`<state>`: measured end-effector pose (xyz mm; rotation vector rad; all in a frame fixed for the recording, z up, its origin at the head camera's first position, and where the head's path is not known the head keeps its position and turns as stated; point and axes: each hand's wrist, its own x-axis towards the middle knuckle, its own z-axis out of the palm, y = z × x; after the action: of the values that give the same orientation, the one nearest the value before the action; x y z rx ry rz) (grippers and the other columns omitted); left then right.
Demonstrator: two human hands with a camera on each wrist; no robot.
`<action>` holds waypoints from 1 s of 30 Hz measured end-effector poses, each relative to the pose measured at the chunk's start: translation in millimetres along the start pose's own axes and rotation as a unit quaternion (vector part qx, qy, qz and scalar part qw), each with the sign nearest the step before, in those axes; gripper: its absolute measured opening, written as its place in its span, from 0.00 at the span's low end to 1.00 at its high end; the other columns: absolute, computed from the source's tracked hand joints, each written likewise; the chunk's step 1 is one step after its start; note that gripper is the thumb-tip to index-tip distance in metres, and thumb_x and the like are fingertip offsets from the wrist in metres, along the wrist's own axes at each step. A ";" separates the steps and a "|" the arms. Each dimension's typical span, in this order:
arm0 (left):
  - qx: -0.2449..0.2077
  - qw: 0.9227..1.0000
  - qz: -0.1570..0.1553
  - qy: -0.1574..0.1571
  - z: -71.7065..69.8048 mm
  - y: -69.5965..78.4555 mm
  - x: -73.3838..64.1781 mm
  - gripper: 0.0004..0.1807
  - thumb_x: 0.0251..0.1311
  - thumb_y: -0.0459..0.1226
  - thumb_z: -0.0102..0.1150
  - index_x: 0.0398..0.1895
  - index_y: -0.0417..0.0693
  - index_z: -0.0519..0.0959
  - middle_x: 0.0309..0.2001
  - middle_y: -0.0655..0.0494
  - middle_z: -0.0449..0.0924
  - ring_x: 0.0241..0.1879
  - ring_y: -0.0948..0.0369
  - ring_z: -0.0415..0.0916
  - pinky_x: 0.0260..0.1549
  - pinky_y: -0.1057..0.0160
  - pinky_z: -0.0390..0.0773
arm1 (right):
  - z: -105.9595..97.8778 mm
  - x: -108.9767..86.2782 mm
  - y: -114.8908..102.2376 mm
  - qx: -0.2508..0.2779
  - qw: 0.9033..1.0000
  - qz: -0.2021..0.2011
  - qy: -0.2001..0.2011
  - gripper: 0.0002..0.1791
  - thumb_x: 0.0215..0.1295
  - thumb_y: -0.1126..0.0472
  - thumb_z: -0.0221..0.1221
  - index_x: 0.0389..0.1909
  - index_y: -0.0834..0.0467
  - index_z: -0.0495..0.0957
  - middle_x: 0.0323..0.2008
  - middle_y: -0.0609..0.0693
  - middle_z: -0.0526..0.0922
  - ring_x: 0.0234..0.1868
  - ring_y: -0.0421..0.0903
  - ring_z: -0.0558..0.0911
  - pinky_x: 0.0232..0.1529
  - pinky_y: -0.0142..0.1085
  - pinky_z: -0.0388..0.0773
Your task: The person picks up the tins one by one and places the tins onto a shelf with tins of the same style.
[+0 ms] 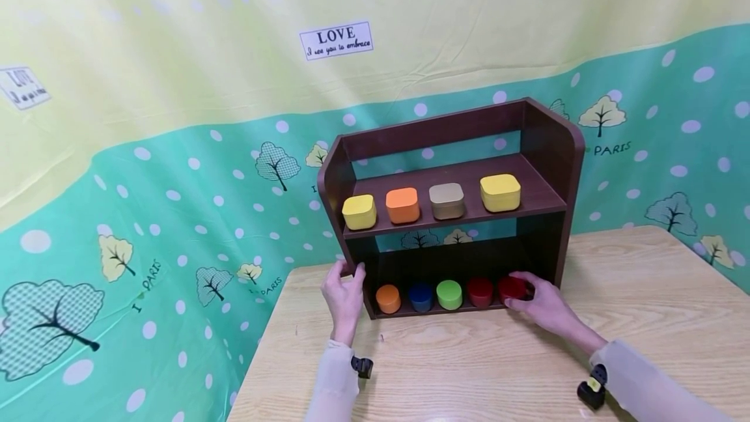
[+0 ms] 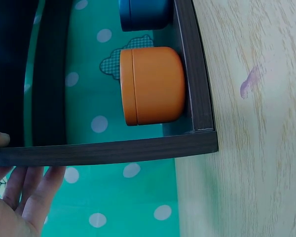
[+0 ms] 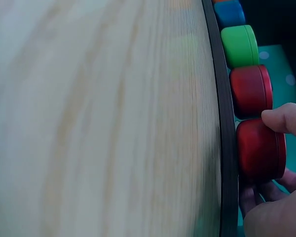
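Observation:
A dark brown two-tier shelf point(image 1: 451, 165) stands on a wooden table. My left hand point(image 1: 344, 295) holds its left side panel, thumb on the inner face and fingers along the outside, as the left wrist view shows. At the right end of the lower tier my right hand point(image 1: 541, 305) grips a red round tin point(image 3: 259, 150), thumb on one side and fingers round the other. Beside that tin stands a second red tin point(image 3: 250, 91). Further left in the row are a green tin point(image 1: 449, 295), a blue tin point(image 1: 420, 297) and an orange tin point(image 2: 153, 86).
On the upper tier sit square tins: a yellow one point(image 1: 359, 212), an orange one point(image 1: 402, 206), a grey-brown one point(image 1: 446, 201) and another yellow one point(image 1: 500, 193). A patterned teal and yellow curtain point(image 1: 234, 168) hangs behind the table point(image 1: 469, 370).

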<state>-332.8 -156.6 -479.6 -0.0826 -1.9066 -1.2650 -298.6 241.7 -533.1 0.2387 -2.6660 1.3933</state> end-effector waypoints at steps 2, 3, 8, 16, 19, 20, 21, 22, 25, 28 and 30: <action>-0.001 1.000 0.000 0.001 0.3 0.1 0.3 0.02 0.63 0.30 0.73 0.35 0.40 0.88 0.35 0.43 0.91 0.38 0.46 0.87 0.45 0.47 0.83 | -0.1 -0.3 -0.6 -0.002 1.000 0.001 0.001 0.35 0.67 0.61 0.73 0.71 0.68 0.72 0.60 0.71 0.84 0.49 0.52 0.82 0.40 0.31 0.80; -0.001 1.000 0.001 0.001 0.4 0.0 0.4 0.02 0.63 0.30 0.73 0.35 0.40 0.88 0.35 0.43 0.91 0.37 0.46 0.87 0.44 0.49 0.83 | -0.1 -0.4 -0.9 -0.002 1.000 0.002 0.001 0.35 0.68 0.60 0.72 0.71 0.68 0.72 0.60 0.71 0.84 0.49 0.53 0.82 0.41 0.32 0.80; 0.001 1.000 0.007 0.003 0.5 -0.4 1.0 0.02 0.63 0.30 0.73 0.34 0.40 0.87 0.34 0.43 0.91 0.37 0.46 0.86 0.43 0.57 0.82 | 0.0 -0.6 -2.0 -0.009 1.000 0.005 0.005 0.35 0.68 0.60 0.73 0.71 0.68 0.72 0.60 0.72 0.84 0.51 0.55 0.83 0.42 0.33 0.80; -0.001 1.000 0.003 0.001 0.3 -0.1 -0.5 0.03 0.63 0.31 0.73 0.35 0.39 0.87 0.34 0.42 0.91 0.36 0.47 0.86 0.43 0.52 0.83 | 0.4 -2.1 -2.3 -0.020 1.000 0.007 0.009 0.37 0.67 0.59 0.73 0.72 0.69 0.72 0.60 0.73 0.84 0.51 0.56 0.83 0.44 0.36 0.81; -0.002 1.000 0.002 -0.001 0.4 -0.7 -1.7 0.03 0.63 0.31 0.73 0.35 0.40 0.87 0.34 0.43 0.91 0.36 0.47 0.86 0.44 0.54 0.82 | 0.1 -4.9 -0.8 -0.023 1.000 0.011 0.009 0.40 0.67 0.57 0.73 0.74 0.71 0.70 0.62 0.75 0.82 0.54 0.60 0.84 0.49 0.45 0.85; -0.003 1.000 0.002 -0.001 0.3 -1.0 -2.0 0.03 0.63 0.32 0.73 0.35 0.40 0.87 0.35 0.43 0.91 0.36 0.47 0.86 0.44 0.53 0.82 | 0.2 -6.0 -0.5 -0.023 1.000 0.012 0.009 0.40 0.68 0.57 0.73 0.74 0.72 0.69 0.64 0.76 0.81 0.56 0.62 0.84 0.52 0.50 0.86; -0.003 1.000 0.003 -0.001 0.4 -1.6 -2.1 0.03 0.64 0.32 0.73 0.35 0.40 0.87 0.35 0.42 0.91 0.36 0.47 0.86 0.44 0.52 0.82 | 0.4 -7.2 -0.5 -0.024 1.000 0.013 0.010 0.41 0.69 0.56 0.72 0.75 0.72 0.69 0.65 0.77 0.79 0.57 0.64 0.83 0.55 0.54 0.87; -0.003 1.000 0.002 -0.002 0.1 -1.8 -2.1 0.03 0.64 0.32 0.73 0.36 0.40 0.87 0.35 0.42 0.91 0.36 0.47 0.86 0.44 0.50 0.83 | 0.4 -8.4 -0.5 -0.025 1.000 0.014 0.011 0.41 0.70 0.55 0.72 0.75 0.73 0.68 0.67 0.78 0.78 0.60 0.67 0.82 0.58 0.59 0.86; -0.001 1.000 -0.001 -0.004 -0.5 -2.0 -1.8 0.03 0.64 0.31 0.72 0.36 0.39 0.87 0.35 0.42 0.91 0.35 0.48 0.85 0.45 0.46 0.83 | 0.0 -12.3 -2.2 -0.027 0.999 0.017 0.010 0.43 0.72 0.53 0.70 0.77 0.75 0.65 0.72 0.80 0.72 0.67 0.74 0.78 0.66 0.67 0.79; -0.004 1.000 -0.013 -0.012 -0.8 0.5 0.8 0.04 0.65 0.31 0.72 0.37 0.38 0.87 0.36 0.41 0.91 0.36 0.48 0.85 0.46 0.43 0.84 | -1.7 -15.1 -5.7 -0.028 0.999 0.023 0.008 0.45 0.73 0.53 0.69 0.77 0.77 0.63 0.75 0.81 0.68 0.70 0.76 0.75 0.69 0.69 0.76; -0.005 1.000 -0.020 -0.017 0.6 2.7 4.7 0.04 0.66 0.31 0.72 0.38 0.38 0.87 0.37 0.42 0.91 0.37 0.48 0.85 0.48 0.41 0.84 | -3.5 -16.0 -8.9 -0.028 0.999 0.026 0.009 0.45 0.74 0.54 0.68 0.78 0.78 0.62 0.76 0.81 0.67 0.71 0.75 0.75 0.70 0.70 0.75</action>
<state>-335.0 -156.6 -474.6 -0.0720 -1.9406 -1.3081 -281.1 240.9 -526.9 0.1517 -2.7111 1.3263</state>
